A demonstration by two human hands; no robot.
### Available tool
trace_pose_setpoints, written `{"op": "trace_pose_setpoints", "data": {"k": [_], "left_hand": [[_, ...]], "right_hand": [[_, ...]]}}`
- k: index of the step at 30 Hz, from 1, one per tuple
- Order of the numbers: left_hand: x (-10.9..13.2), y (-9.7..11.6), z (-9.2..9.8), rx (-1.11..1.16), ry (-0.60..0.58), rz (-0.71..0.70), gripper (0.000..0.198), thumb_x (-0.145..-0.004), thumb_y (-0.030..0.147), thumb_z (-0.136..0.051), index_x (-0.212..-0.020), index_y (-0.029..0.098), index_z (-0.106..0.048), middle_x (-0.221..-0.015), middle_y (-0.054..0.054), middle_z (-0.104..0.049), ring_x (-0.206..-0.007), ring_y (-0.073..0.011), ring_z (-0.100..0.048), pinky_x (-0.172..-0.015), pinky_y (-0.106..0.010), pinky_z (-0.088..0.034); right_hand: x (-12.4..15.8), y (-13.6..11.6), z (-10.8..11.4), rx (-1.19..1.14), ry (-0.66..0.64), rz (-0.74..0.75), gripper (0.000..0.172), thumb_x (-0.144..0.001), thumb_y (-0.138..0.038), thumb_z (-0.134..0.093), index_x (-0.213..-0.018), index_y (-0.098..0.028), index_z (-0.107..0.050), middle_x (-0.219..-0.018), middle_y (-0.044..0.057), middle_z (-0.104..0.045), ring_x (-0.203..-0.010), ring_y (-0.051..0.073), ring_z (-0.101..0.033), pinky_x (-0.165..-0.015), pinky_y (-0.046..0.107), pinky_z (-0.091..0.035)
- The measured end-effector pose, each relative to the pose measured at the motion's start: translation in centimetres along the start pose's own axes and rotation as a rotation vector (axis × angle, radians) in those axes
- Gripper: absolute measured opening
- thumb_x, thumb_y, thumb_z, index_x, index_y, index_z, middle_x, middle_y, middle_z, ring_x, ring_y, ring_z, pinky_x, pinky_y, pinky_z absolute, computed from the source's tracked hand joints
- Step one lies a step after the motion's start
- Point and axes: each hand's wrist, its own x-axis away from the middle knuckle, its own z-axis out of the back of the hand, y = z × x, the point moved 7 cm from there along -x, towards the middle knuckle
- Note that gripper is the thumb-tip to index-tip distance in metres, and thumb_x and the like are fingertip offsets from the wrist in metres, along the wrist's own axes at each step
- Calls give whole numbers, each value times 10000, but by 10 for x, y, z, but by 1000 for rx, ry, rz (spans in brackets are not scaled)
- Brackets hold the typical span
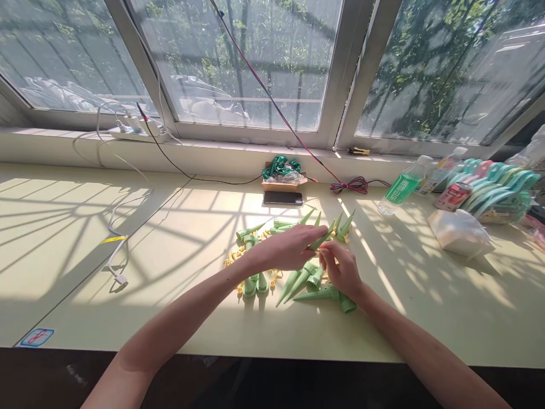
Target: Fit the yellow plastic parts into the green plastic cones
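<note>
My left hand (293, 245) is closed around a green plastic cone-shaped spike (322, 240), whose tip points up and to the right. Close beside it, my right hand (344, 270) pinches at the spike's lower end; a small part between its fingertips is too hidden to name. Under and around both hands lies a pile of similar green spikes (300, 282), some standing upright on their caps and others on their sides. Small yellow plastic fittings (233, 257) are scattered among them, mostly on the left. My left hand and forearm hide part of the pile.
Behind the pile lie a black phone (283, 198) and a small cardboard box (284, 184) with green material. To the right stand a green-labelled bottle (402, 186), a soda can (452, 196) and a white packet (460, 233). A white cable (120, 278) crosses the left side.
</note>
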Motion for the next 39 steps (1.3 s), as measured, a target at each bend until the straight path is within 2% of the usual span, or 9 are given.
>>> {"op": "trace_pose_setpoints", "data": {"k": [4, 8, 11, 14, 18, 23, 26, 32, 39], "left_hand": [[0, 5, -4, 38, -18, -52, 136, -868, 79, -511, -877, 191, -435, -877, -26, -540, -817, -163, -516, -672, -266, -385], [-1, 8, -6, 34, -29, -74, 156, -856, 54, -495, -884, 193, -431, -886, -26, -540, -824, -160, -508, -703, -267, -403], [-1, 8, -4, 30, -10, -81, 159, -850, 55, -504, -867, 193, -427, -861, -21, -537, -789, -152, -497, -691, -268, -400], [-1, 4, -1, 24, 0, -42, 169, -841, 85, -529, -816, 197, -404, -783, -3, -506, -723, -145, -471, -629, -265, -379], [-2, -7, 5, 78, 2, 57, 151, -836, 162, -575, -812, 197, -431, -704, 15, -487, -664, -143, -458, -552, -253, -336], [-3, -19, 12, 206, 27, 128, 106, -848, 237, -601, -899, 183, -526, -743, 6, -542, -629, -125, -488, -544, -246, -356], [-2, -22, 14, 245, 35, 130, 124, -855, 266, -611, -916, 174, -555, -780, -4, -559, -622, -115, -488, -550, -247, -372], [-2, -24, 11, 202, 12, 146, 132, -853, 265, -601, -934, 176, -546, -761, 1, -563, -626, -126, -494, -555, -254, -371], [-3, -24, 5, 159, 10, 170, 128, -846, 247, -603, -933, 181, -536, -772, -11, -576, -667, -146, -522, -568, -249, -371]], "right_hand": [[0, 2, -1, 12, -6, -10, 343, -1037, -301, -355, -709, -221, -416, -564, -36, -478, -482, 106, -448, -507, 243, -375], [2, 9, -3, -23, -15, -38, 343, -1040, -301, -351, -705, -227, -371, -544, -53, -404, -453, 99, -391, -465, 238, -321], [1, 9, -3, -30, -4, -49, 348, -1039, -311, -364, -702, -225, -381, -544, -53, -407, -452, 96, -385, -462, 237, -317], [-1, 4, -1, -25, 24, -54, 338, -1037, -325, -379, -720, -220, -435, -556, -44, -456, -473, 100, -427, -481, 239, -356], [-3, -1, 1, -57, 46, -76, 170, -1023, -331, -429, -980, -216, -547, -597, -38, -553, -504, 122, -547, -501, 248, -453], [-5, -11, 6, 8, 98, 1, 179, -974, -304, -536, -1141, -240, -544, -825, 15, -703, -644, 145, -672, -570, 268, -559], [-6, -13, 6, 31, 90, 27, 191, -971, -271, -541, -1158, -237, -560, -877, 27, -719, -633, 141, -674, -571, 275, -573], [-5, -10, 5, 45, 84, 45, 158, -978, -237, -531, -1125, -237, -588, -852, 18, -732, -651, 149, -692, -630, 297, -593], [-3, -6, 4, 70, 74, 103, 159, -986, -221, -509, -1122, -221, -590, -831, 20, -730, -636, 147, -692, -606, 280, -572]]}}
